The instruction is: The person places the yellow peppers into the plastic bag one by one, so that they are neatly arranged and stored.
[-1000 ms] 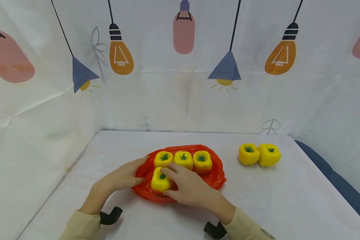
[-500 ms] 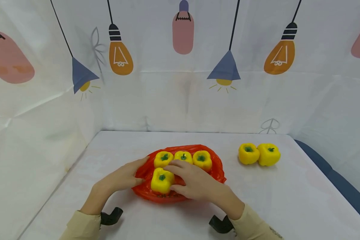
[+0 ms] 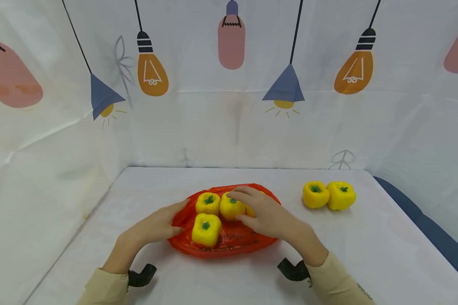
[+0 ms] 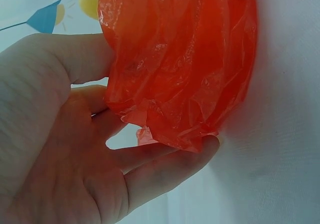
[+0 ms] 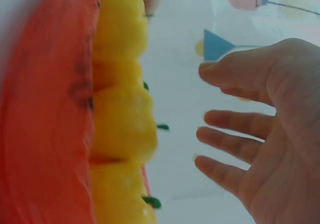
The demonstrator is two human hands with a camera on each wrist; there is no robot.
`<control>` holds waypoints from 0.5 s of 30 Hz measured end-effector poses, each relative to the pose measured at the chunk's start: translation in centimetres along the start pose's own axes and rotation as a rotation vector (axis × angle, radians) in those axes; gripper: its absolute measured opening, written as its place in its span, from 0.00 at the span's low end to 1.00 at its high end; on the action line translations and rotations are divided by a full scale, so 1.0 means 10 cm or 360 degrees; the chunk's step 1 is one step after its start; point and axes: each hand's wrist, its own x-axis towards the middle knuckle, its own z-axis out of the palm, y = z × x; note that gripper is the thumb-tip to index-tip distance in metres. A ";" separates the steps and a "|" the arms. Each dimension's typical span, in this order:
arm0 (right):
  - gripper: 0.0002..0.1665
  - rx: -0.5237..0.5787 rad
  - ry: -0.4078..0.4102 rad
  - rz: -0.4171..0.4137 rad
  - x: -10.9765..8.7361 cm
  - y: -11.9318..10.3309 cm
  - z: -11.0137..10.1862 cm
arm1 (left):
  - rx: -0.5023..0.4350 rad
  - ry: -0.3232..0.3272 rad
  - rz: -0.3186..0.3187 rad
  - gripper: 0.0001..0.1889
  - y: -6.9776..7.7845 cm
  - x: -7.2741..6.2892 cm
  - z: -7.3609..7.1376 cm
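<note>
A red plastic bag (image 3: 252, 239), its mouth spread wide, lies on the table in the head view. Inside it, one yellow bell pepper (image 3: 206, 231) sits at the front left, with a row behind it: a left pepper (image 3: 206, 207), a middle pepper (image 3: 230, 209), and a third largely covered by my right hand (image 3: 271, 216). That hand hovers over the bag's right side. The right wrist view shows its fingers (image 5: 225, 171) spread and apart from the peppers. My left hand (image 3: 156, 224) holds the bag's left edge, the thumb at its rim and fingers (image 4: 165, 176) beneath.
Two more yellow bell peppers, a left one (image 3: 315, 195) and a right one (image 3: 341, 197), stand side by side at the back right of the white table (image 3: 381, 241). Behind the table hangs a white curtain (image 3: 213, 131) printed with lamps.
My right hand has let go of the front-left pepper and moved right and slightly back, now covering the back-right pepper. The left hand stays at the bag's edge.
</note>
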 end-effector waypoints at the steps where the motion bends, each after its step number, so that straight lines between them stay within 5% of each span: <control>1: 0.31 -0.0026 0.0014 0.0021 -0.01 0.03 -0.03 | 0.0000 0.0001 0.0001 0.41 0.00 0.00 0.00; 15: 0.35 -0.0267 0.0086 0.0318 -0.11 0.61 -0.30 | 0.0015 0.0005 -0.0008 0.40 0.00 -0.01 -0.01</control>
